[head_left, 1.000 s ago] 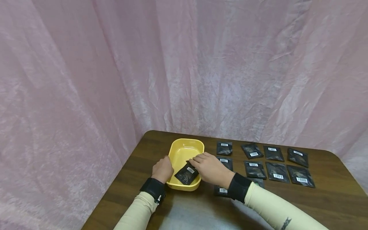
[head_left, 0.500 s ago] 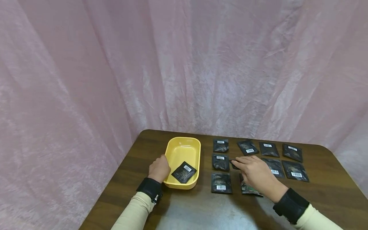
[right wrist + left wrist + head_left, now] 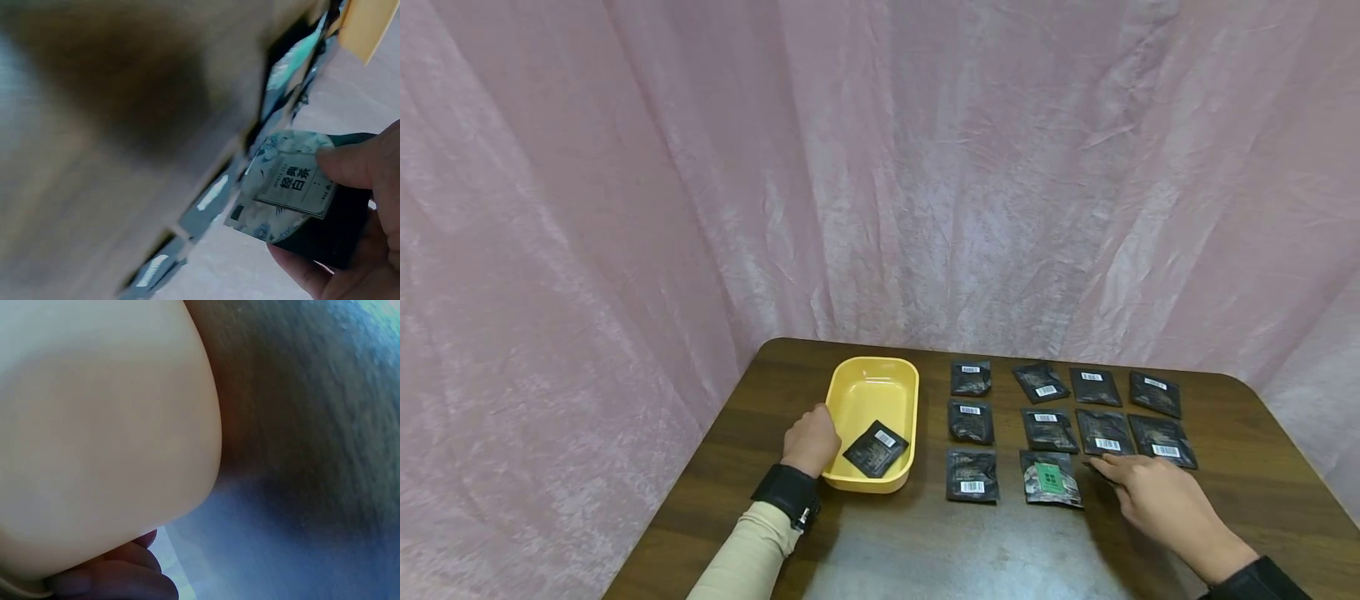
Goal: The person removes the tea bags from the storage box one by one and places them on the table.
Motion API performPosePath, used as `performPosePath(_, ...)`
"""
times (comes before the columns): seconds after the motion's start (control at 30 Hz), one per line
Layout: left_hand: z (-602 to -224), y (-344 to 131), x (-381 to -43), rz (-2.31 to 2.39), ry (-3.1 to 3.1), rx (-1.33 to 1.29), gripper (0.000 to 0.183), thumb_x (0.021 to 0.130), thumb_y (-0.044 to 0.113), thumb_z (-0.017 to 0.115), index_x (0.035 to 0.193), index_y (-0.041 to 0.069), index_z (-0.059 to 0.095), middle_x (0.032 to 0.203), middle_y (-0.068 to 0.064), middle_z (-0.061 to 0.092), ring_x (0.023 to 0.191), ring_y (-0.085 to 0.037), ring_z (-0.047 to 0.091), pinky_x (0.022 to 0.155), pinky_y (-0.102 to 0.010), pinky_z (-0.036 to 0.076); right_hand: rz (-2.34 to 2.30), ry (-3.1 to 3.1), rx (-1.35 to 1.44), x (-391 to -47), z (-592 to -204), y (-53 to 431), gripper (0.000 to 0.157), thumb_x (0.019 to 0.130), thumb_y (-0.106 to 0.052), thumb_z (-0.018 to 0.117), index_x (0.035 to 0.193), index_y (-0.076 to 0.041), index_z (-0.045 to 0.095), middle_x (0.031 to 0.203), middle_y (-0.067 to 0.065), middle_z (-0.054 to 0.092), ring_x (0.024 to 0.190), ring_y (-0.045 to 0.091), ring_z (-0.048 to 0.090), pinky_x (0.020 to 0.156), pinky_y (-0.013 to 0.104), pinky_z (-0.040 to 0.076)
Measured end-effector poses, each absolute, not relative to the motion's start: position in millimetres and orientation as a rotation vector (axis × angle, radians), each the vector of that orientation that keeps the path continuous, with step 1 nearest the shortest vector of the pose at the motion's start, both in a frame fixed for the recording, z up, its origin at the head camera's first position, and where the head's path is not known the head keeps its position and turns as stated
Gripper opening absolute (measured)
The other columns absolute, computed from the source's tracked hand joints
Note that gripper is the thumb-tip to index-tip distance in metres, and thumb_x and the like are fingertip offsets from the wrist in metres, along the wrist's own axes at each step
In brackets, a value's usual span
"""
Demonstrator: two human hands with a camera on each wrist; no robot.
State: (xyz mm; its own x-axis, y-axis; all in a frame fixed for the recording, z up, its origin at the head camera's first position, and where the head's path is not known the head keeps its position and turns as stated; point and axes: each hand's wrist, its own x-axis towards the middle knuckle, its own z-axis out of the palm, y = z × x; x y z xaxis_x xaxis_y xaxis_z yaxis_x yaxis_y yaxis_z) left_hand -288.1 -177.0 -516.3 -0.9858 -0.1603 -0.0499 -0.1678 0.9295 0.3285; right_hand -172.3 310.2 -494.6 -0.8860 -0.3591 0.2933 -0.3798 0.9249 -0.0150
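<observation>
My left hand [image 3: 812, 442] grips the left rim of a yellow plastic tray [image 3: 910, 417]. In the left wrist view its curled fingers [image 3: 125, 575] show below the tray's pale wall [image 3: 112, 444]. One black packet [image 3: 876, 449] lies flat inside the tray, barcode up. At the right, my right hand [image 3: 1172, 500] pinches a tea sachet [image 3: 300, 187] between thumb and fingers. The right wrist view shows that sachet's pale printed label; from the head it is mostly hidden by the hand. Left of this hand, a packet with a green label [image 3: 1050, 478] lies on the table.
Several black packets with barcodes lie in rows on the brown wooden table [image 3: 715, 500], among them a packet near the front [image 3: 972, 475] and a packet at the back right [image 3: 1155, 394]. A pink curtain [image 3: 880, 167] hangs behind the table.
My right hand has let go of the black packet in the tray, then moved right across the packets to the table's front right, where it now holds a sachet. The left hand stays at the tray.
</observation>
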Motion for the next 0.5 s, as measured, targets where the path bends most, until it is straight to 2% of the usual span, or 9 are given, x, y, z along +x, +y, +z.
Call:
performPosePath(0.13, -517, -177, -288, 0.519, 3.04, -0.269, 0.03, 0.097, 0.014, 0.065, 0.121, -0.002, 0.063, 0.102, -0.018, 0.072, 0.087, -0.031, 0.07, 0.08, -0.052, 0.058, 0.107, -2.878, 0.53, -168, -503, 317, 0.043, 0.08, 0.001, 0.078, 0.12, -0.011, 0.081, 0.119, 0.011, 0.081, 0.089, 0.029, 0.079, 0.062, 0.034, 0.054)
performPosePath(0.2, -517, -178, -288, 0.528, 3.028, -0.275, 0.03, 0.097, 0.014, 0.065, 0.122, -0.003, 0.063, 0.101, -0.018, 0.072, 0.085, -0.03, 0.068, 0.08, -0.051, 0.058, 0.12, -2.913, 0.521, -168, -506, 319, 0.043, 0.08, 0.002, 0.078, 0.121, -0.011, 0.081, 0.121, 0.013, 0.081, 0.097, 0.033, 0.08, 0.064, 0.035, 0.056)
performPosePath(0.3, -517, -178, -288, 0.542, 3.02, -0.278, 0.03, 0.097, 0.014, 0.065, 0.122, -0.003, 0.063, 0.101, -0.018, 0.071, 0.085, -0.029, 0.068, 0.079, -0.051, 0.057, 0.148, -2.995, 0.508, -170, -511, 321, 0.042, 0.083, 0.003, 0.075, 0.123, -0.01, 0.08, 0.125, 0.017, 0.079, 0.099, 0.036, 0.079, 0.063, 0.034, 0.053)
performPosePath(0.43, -515, -177, -287, 0.562, 3.026, -0.261, 0.03, 0.097, 0.013, 0.063, 0.122, -0.004, 0.063, 0.103, -0.019, 0.072, 0.087, -0.031, 0.069, 0.08, -0.052, 0.058, 0.156, -3.1, 0.503, -174, -515, 323, 0.041, 0.087, 0.002, 0.073, 0.126, -0.008, 0.079, 0.13, 0.021, 0.076, 0.105, 0.04, 0.077, 0.068, 0.039, 0.057)
performPosePath(0.5, -514, -177, -286, 0.567, 3.032, -0.258, 0.03, 0.096, 0.012, 0.063, 0.121, -0.004, 0.063, 0.103, -0.02, 0.072, 0.089, -0.032, 0.07, 0.081, -0.053, 0.058, 0.154, -3.127, 0.517, -177, -517, 324, 0.04, 0.088, -0.001, 0.074, 0.128, -0.007, 0.078, 0.131, 0.023, 0.075, 0.107, 0.042, 0.077, 0.075, 0.046, 0.061)
